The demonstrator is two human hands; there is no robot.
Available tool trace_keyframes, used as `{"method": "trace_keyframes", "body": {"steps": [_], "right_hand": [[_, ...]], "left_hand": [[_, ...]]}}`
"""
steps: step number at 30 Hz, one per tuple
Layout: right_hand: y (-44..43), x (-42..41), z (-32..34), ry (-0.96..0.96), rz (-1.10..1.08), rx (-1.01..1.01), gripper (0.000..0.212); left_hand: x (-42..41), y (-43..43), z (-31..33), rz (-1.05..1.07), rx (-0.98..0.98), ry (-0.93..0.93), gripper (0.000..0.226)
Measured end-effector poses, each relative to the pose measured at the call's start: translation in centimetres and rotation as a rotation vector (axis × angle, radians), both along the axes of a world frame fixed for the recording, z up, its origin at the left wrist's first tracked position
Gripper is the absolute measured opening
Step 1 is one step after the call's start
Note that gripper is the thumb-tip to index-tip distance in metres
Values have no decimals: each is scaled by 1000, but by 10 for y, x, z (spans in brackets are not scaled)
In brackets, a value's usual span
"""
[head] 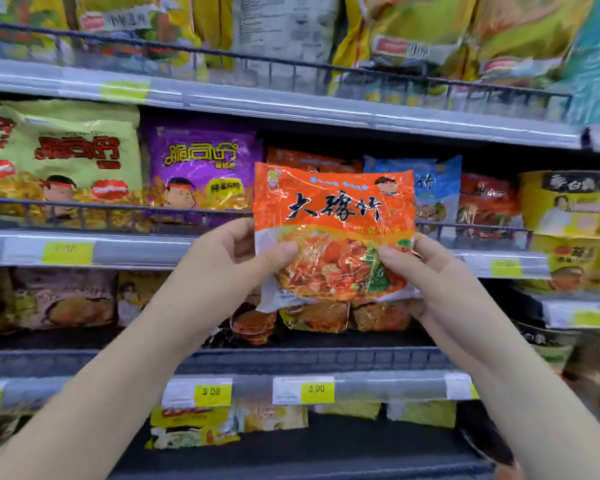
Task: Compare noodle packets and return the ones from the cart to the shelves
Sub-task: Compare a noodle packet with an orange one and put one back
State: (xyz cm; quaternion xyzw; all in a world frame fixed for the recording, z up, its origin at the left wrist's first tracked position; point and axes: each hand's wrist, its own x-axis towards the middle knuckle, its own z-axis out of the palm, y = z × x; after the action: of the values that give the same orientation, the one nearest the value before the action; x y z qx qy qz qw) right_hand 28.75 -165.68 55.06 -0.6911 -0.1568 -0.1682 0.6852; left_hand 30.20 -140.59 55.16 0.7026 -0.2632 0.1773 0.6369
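I see my left hand (pixel 234 258) and right hand (pixel 418 268) each pinching the orange noodle packet (pixel 333 220), apparently clear of the shelf (pixel 146 245) behind.

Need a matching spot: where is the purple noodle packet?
Head view, left of centre: the purple noodle packet stands on the second shelf down, behind a wire rail, between the green packet and the hand-held orange packet.

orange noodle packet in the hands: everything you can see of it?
The orange noodle packet is a glossy, crinkled plastic pouch with large black characters, a cartoon face at its top right and a noodle-dish photo with a green leaf below. It looks sealed and is held upright, front to the camera, before the middle shelf. The left hand pinches its lower left edge, the right hand its lower right.
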Motion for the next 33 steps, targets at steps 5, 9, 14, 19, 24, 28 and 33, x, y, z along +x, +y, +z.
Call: {"method": "trace_keyframes", "body": {"steps": [5, 9, 14, 19, 24, 28, 33], "right_hand": [[-26, 15, 15, -113, -34, -155, 49], [-32, 27, 23, -146, -51, -261, 37], [-29, 41, 38, -148, -86, -278, 35], [-21, 56, 54, -151, -173, -285, 30], [-19, 69, 76, -177, -260, -300, 34], [-16, 82, 97, -192, -288, -327, 23], [-17, 102, 110, -220, -317, -418, 24]], "left_hand": [[1, -25, 13, 100, 37, -14, 15], [6, -27, 21, 181, 55, -25, 38], [13, -24, 33, 245, 75, -22, 23], [27, -19, 58, 248, 141, -3, 7], [44, -20, 81, 343, 223, -74, 19], [63, -22, 94, 434, 236, -127, 24], [85, -27, 98, 570, 284, -171, 35]]}}
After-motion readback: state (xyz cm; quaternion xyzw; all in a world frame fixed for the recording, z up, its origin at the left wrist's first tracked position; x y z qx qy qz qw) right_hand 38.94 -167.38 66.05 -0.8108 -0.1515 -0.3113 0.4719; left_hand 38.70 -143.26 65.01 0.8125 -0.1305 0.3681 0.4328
